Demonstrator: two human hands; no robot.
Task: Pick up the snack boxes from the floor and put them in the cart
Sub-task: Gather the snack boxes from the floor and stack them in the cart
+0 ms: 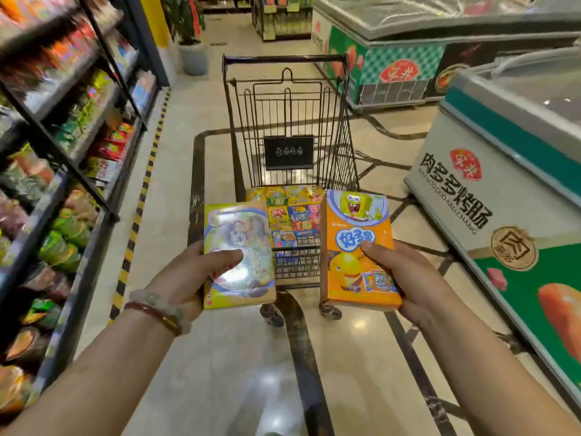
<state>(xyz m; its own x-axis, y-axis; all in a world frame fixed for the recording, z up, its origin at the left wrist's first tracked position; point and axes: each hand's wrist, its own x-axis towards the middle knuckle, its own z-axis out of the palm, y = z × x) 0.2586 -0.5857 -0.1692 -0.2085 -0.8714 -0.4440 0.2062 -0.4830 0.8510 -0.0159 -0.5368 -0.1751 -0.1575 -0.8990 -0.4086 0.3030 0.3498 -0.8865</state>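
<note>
My left hand [185,275] grips a yellow snack box [239,237] with a glossy cartoon front, thumb across its face. My right hand [405,278] grips an orange snack box [352,269] with a yellow cartoon figure, thumb on its front. Both boxes are held upright just in front of the near end of a black wire shopping cart [289,108]. Several colourful snack boxes [294,215] lie in the cart's basket, partly hidden by the two held boxes.
Shelves of packaged snacks [72,146] line the left, edged by a yellow-black floor stripe [144,190]. White and green chest freezers [503,190] stand on the right, another freezer [393,42] behind the cart. A grey planter [193,56] sits at the aisle's far left.
</note>
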